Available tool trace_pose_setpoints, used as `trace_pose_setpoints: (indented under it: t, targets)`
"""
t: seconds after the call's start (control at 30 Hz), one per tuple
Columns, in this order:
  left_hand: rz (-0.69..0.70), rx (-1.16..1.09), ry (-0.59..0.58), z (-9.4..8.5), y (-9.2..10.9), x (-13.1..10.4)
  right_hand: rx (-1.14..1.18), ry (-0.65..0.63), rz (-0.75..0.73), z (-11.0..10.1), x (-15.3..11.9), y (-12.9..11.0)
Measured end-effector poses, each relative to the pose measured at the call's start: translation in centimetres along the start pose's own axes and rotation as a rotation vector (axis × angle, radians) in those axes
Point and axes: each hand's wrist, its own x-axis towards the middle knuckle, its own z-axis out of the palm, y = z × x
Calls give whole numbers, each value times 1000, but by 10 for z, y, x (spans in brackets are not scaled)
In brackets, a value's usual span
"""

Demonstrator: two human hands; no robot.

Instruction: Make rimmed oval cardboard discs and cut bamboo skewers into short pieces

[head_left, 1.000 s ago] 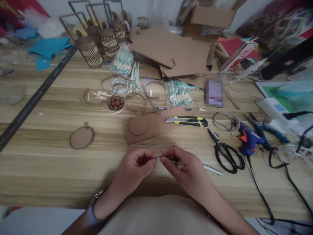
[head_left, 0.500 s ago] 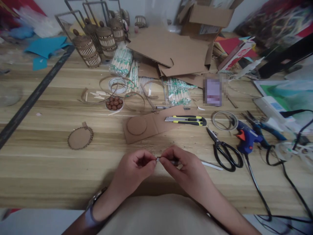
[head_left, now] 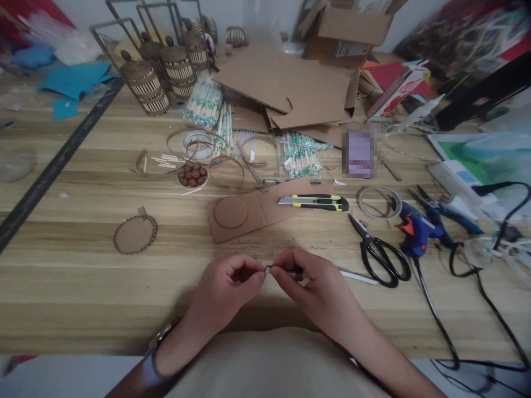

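My left hand (head_left: 232,284) and my right hand (head_left: 311,279) meet close to my body, both closed, thumbs against index fingers. Pinched between their fingertips is a narrow strip (head_left: 268,270), brown with a pale side; most of it is hidden by my fingers. A white strip (head_left: 359,278) comes out beyond my right hand and lies on the table; whether it is the same piece I cannot tell. Ahead of my hands lies a folded piece of cardboard (head_left: 253,221) bearing a cardboard disc (head_left: 230,212) and a yellow-black utility knife (head_left: 313,202).
To the right are black scissors (head_left: 384,257), a blue glue gun (head_left: 418,232), pliers (head_left: 448,213) and a tape roll (head_left: 379,202). A braid-edged cardboard disc (head_left: 135,234) lies left. Behind are a bowl of brown beads (head_left: 193,175), packaged sticks (head_left: 301,155) and cardboard sheets (head_left: 286,83).
The view has shifted very slightly, so the table items sit a little further left. My hands keep the same pinch on the strip.
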Motion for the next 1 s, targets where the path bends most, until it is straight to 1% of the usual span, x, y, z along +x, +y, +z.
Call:
trace_pose_setpoints:
  t: [0.2, 0.3, 0.37, 0.4, 0.53, 0.57, 0.63, 0.7, 0.8, 1.0]
  targets:
    - [0, 7, -6, 0, -1, 1, -25, 8, -32, 0, -2, 0]
    - [0, -4, -6, 1, -1, 2, -36, -10, -35, 1, -1, 2]
    - [-2, -15, 1, 1, -1, 2, -54, -10, -63, 2, -1, 5]
    - [-5, -22, 7, 1, -1, 3, -75, 14, -102, 3, -1, 6]
    - [-18, -34, 42, 2, -1, 4, -204, 189, -333, 6, -2, 9]
    - [-19, -29, 51, 2, -1, 4, -236, 203, -372, 6, -2, 9]
    - [-15, -12, 63, 3, -2, 5, -302, 180, -413, 8, -2, 8]
    - [-12, 10, 71, 4, -2, 5, -360, 148, -426, 10, -2, 8]
    - [3, 50, 75, 6, -3, 4, -402, 141, -430, 12, -2, 9]
    - [91, 140, 85, 9, -2, 3, -387, 111, -383, 14, -4, 11]
